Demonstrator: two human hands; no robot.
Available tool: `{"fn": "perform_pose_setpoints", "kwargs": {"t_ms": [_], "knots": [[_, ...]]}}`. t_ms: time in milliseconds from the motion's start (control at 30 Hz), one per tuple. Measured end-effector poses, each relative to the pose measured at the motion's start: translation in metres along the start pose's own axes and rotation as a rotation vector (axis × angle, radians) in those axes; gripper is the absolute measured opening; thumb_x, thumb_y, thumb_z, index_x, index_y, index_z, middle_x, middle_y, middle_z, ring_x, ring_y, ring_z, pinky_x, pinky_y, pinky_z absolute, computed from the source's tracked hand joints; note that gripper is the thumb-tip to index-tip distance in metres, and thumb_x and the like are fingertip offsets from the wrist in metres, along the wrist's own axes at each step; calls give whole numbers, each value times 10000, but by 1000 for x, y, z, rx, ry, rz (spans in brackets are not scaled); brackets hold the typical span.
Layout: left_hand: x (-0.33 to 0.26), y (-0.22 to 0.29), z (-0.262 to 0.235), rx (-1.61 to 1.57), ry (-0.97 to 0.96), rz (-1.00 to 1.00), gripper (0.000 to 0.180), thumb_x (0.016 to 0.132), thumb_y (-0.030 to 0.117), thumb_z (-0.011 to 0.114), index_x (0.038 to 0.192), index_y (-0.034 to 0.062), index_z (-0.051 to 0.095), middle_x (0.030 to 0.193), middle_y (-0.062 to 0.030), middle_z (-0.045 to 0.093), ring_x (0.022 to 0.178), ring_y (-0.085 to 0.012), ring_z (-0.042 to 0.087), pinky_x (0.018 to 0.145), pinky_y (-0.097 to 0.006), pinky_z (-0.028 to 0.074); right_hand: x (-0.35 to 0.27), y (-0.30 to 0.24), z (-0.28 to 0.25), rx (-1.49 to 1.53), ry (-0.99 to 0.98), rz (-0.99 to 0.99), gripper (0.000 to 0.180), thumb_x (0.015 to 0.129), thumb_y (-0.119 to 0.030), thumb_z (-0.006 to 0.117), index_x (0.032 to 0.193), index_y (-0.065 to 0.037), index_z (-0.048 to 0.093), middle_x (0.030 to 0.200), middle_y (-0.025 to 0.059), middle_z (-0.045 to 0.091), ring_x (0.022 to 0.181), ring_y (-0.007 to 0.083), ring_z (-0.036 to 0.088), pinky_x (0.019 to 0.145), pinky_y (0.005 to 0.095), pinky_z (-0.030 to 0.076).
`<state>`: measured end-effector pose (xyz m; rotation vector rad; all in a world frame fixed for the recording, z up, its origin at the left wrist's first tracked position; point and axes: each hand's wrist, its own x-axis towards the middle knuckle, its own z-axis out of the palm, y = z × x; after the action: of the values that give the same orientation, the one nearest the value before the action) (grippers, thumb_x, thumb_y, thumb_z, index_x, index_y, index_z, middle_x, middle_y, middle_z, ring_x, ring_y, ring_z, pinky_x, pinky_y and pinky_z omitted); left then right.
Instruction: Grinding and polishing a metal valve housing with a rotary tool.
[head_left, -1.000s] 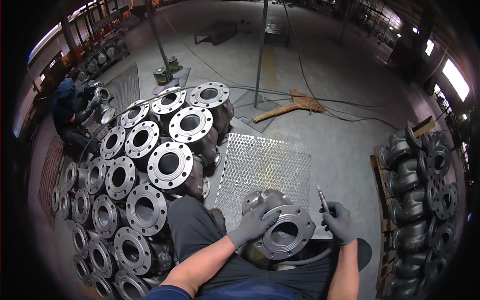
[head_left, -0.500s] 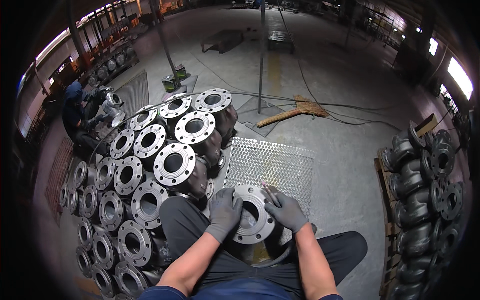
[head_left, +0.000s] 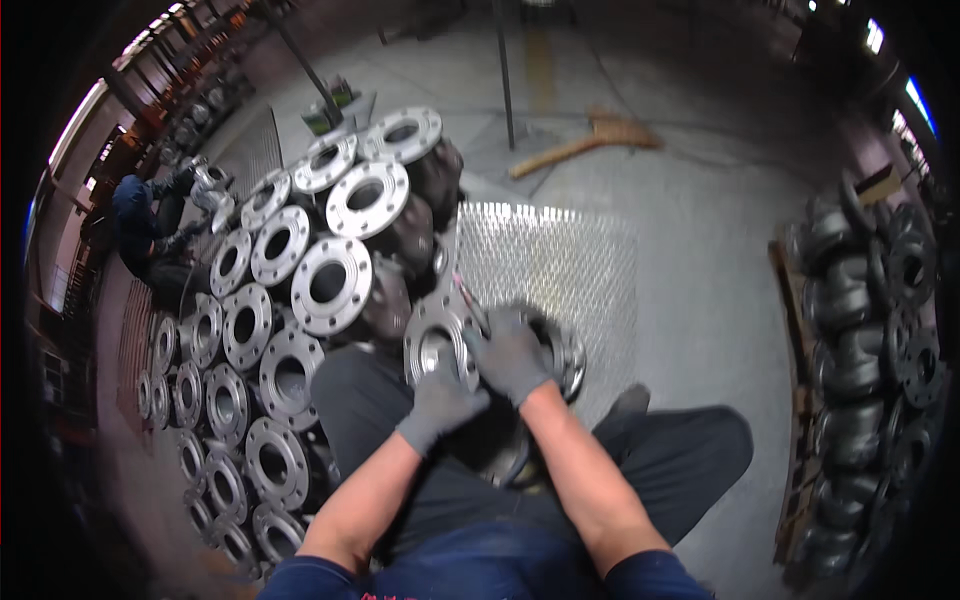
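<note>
Between my legs a flanged metal valve body point(head_left: 420, 338) lies tilted, with its round bolt-holed flange turned to the left. A second flange point(head_left: 573, 362) shows at its right side. Gloved in grey, my left hand point(head_left: 440, 402) grips the lower edge of the left flange, its fingers partly hidden. My right hand point(head_left: 512, 358) rests against the body just right of that flange, closed around a slim pen-like tool point(head_left: 470, 304) with a pink end. The tool points up and to the left.
Stacked flanged valve bodies point(head_left: 331, 285) stand close on my left. More dark ones point(head_left: 850, 360) are piled on a wooden pallet point(head_left: 797, 430) at right. A metal mesh sheet point(head_left: 545, 250) lies ahead, with a wooden piece point(head_left: 590, 140) beyond. A co-worker point(head_left: 150, 220) sits at far left.
The valve body has turned from flange-up to flange facing left. My right hand has moved left across it with the pen-like tool, and my left hand sits lower on the flange. The view has shifted.
</note>
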<state>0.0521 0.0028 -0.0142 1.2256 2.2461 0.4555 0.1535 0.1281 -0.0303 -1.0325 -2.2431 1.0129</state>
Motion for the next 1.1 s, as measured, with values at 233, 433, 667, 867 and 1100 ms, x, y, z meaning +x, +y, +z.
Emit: {"fn": "perform_pose_setpoints", "kwargs": {"t_ms": [233,433,667,867,1100], "knots": [[-6,-29,-16,-143,142,170,821,706,212,868,1382,-22,467,1092,-279,701,1029,-470,709,883,-518,574,-61,19,-77,326,107,348,395,1071,-279,598,1376,-29,628,1053,229,723,946,356,737,853,445,555],[-6,-30,-20,-242,110,143,762,707,147,845,1360,-16,489,1114,-262,696,1030,-462,706,877,-494,568,-129,102,-102,360,123,673,404,1109,-263,551,1436,-35,614,820,49,684,538,73,562,504,258,461],[-9,-29,-25,-205,104,105,803,705,118,838,1409,-22,476,1131,-231,713,1030,-372,737,906,-443,572,-123,119,-85,481,32,617,442,1107,-179,527,1502,18,551,819,17,639,592,45,548,525,224,455],[-10,-39,-23,-241,103,39,756,712,90,832,1382,-21,500,1140,-214,692,1032,-317,712,918,-419,559,-125,155,-69,364,-12,641,412,1044,-172,535,1425,-47,631,1005,174,747,837,249,706,820,376,551],[-12,-37,-22,-410,76,-38,645,779,95,850,1331,-17,536,1145,-104,669,1039,-174,629,933,-352,536,-126,165,-62,266,-55,653,362,1025,-214,555,1336,-74,677,1132,227,737,1069,440,693,936,466,551]]}}
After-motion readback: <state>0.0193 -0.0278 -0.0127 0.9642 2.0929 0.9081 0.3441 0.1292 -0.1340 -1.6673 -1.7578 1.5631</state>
